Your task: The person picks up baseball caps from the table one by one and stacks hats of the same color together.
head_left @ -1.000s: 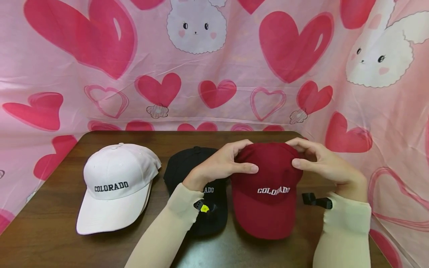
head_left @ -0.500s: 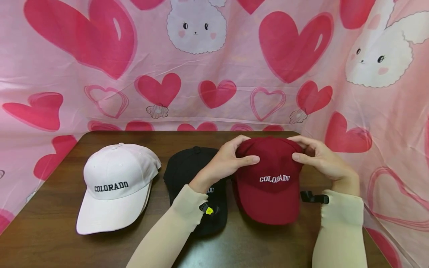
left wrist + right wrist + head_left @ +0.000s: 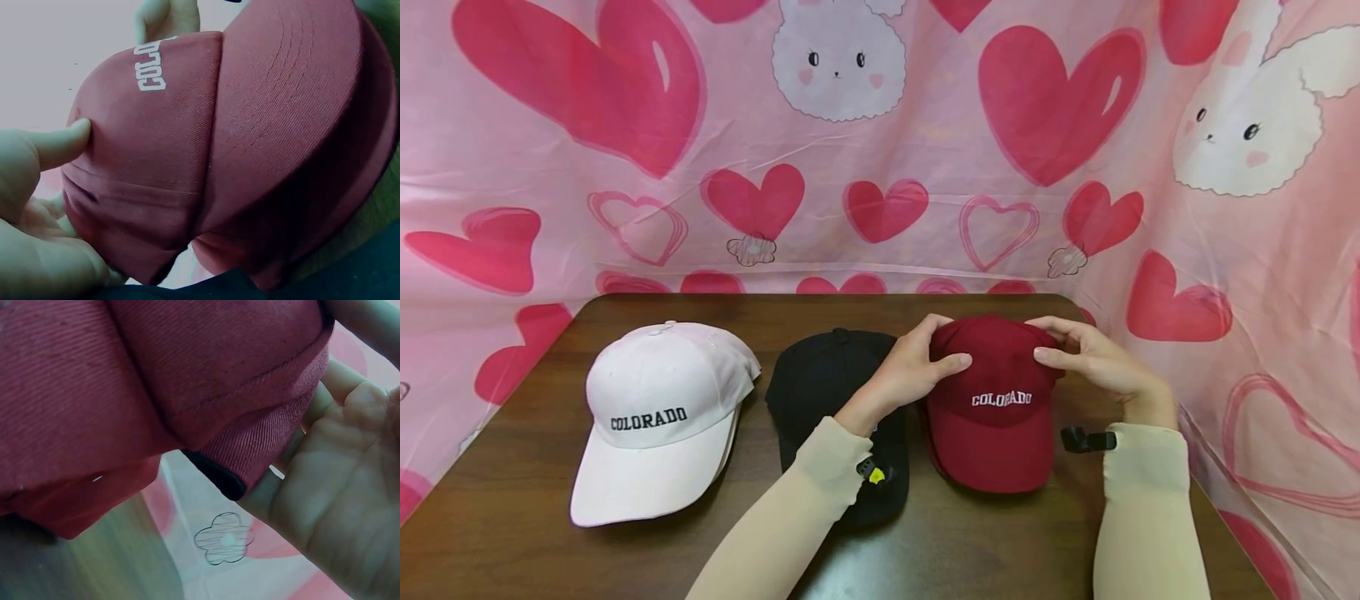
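Both hands hold a dark red baseball cap [image 3: 996, 367] marked COLORADO, brim toward me. My left hand [image 3: 917, 367] grips the crown's left side, thumb on the front. My right hand [image 3: 1097, 362] grips the other side, thumb in front and fingers behind. Beneath it, a second red cap [image 3: 375, 119] shows its brim in the left wrist view; the upper cap sits over it, and contact between their crowns is hidden. A black cap [image 3: 820, 375] lies left of them, partly covered by my left forearm. Farther left is a white cap [image 3: 655, 383], with another brim edge under it.
The caps stand in a row on a dark brown wooden table [image 3: 497, 517]. Pink cloth [image 3: 925, 125] with hearts and rabbits hangs behind and along both sides. A black strap [image 3: 1086, 440] sticks out from the right sleeve.
The upper red cap rises, then comes back down a little and slightly left, with both hands moving along. Its brim is farther from me than a second ago. White and black caps stay put.
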The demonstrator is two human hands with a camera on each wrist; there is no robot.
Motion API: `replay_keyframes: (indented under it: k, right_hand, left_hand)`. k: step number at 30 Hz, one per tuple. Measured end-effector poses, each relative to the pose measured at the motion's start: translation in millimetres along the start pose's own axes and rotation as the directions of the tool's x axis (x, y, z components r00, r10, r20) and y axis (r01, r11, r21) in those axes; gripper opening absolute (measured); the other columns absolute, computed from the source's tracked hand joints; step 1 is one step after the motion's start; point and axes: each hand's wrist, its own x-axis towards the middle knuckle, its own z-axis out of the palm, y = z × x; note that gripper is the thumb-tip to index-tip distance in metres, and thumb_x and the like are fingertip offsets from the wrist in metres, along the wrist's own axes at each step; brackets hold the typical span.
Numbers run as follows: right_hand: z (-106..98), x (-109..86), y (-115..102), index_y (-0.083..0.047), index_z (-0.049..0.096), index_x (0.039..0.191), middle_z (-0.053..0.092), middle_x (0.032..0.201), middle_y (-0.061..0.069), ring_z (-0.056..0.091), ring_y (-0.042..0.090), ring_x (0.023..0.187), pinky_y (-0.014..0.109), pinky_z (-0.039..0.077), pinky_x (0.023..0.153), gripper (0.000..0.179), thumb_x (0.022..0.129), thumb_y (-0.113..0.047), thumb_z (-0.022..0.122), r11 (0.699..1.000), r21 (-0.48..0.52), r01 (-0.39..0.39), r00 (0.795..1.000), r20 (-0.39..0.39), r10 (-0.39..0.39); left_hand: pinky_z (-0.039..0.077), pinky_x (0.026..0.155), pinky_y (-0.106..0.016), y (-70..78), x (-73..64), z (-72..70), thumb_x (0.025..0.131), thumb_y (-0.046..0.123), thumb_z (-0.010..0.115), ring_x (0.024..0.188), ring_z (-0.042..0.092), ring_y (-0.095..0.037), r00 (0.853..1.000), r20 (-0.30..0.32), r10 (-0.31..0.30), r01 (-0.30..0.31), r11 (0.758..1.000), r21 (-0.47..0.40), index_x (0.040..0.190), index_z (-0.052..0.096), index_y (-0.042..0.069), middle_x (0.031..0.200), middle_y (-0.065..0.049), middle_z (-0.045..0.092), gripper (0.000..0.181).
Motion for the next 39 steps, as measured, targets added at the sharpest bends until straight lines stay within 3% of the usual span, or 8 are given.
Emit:
replay_keyframes:
  k: [9, 17, 29, 39]
  right_hand:
    - [3, 4.8, 13, -0.010, 0.057, 0.145, 0.073, 0.123, 0.001, 0.073, 0.019, 0.107, 0.034, 0.062, 0.087, 0.038, 0.107, -0.007, 0.059, 0.998, 0.014, -0.057, 0.998, 0.015, 0.057]
    - [3, 7.1, 23, -0.011, 0.057, 0.145, 0.073, 0.123, 0.002, 0.074, 0.019, 0.105, 0.037, 0.063, 0.084, 0.038, 0.108, -0.005, 0.057, 0.994, 0.080, -0.081, 0.996, 0.040, 0.078]
    - [4, 5.5, 30, -0.007, 0.048, 0.150, 0.064, 0.131, 0.012, 0.067, 0.028, 0.117, 0.041, 0.060, 0.098, 0.043, 0.108, -0.010, 0.060, 0.973, 0.135, -0.188, 0.982, 0.032, 0.186]
    - [8, 5.5, 31, -0.004, 0.048, 0.148, 0.060, 0.126, 0.016, 0.065, 0.027, 0.113, 0.042, 0.061, 0.094, 0.048, 0.105, -0.014, 0.066, 0.966, 0.067, -0.251, 0.968, -0.007, 0.252]
  left_hand:
    - [0.052, 0.104, -0.041, -5.9, 2.5, 4.9, 0.103, 0.021, 0.072, 0.125, 0.060, -0.023, 0.999, -0.034, 0.018, -0.014, 0.992, 0.128, 0.148, 0.049, 0.008, 0.136, -0.008, 0.062, 0.053]
    - [0.046, 0.107, -0.048, -8.3, 2.2, 9.3, 0.103, 0.022, 0.070, 0.129, 0.050, -0.031, 0.997, -0.073, 0.034, -0.016, 0.974, 0.225, 0.150, 0.048, 0.008, 0.135, -0.013, 0.056, 0.054]
    - [0.046, 0.110, -0.051, -7.4, -0.6, 14.4, 0.105, 0.020, 0.068, 0.137, 0.041, -0.034, 0.998, -0.067, 0.003, 0.015, 0.960, 0.278, 0.156, 0.042, 0.014, 0.152, -0.015, 0.041, 0.058]
    - [0.047, 0.111, -0.046, -7.7, -1.8, 20.4, 0.106, 0.018, 0.066, 0.144, 0.035, -0.033, 0.998, -0.055, -0.022, 0.041, 0.925, 0.378, 0.154, 0.047, 0.016, 0.159, -0.011, 0.034, 0.052]
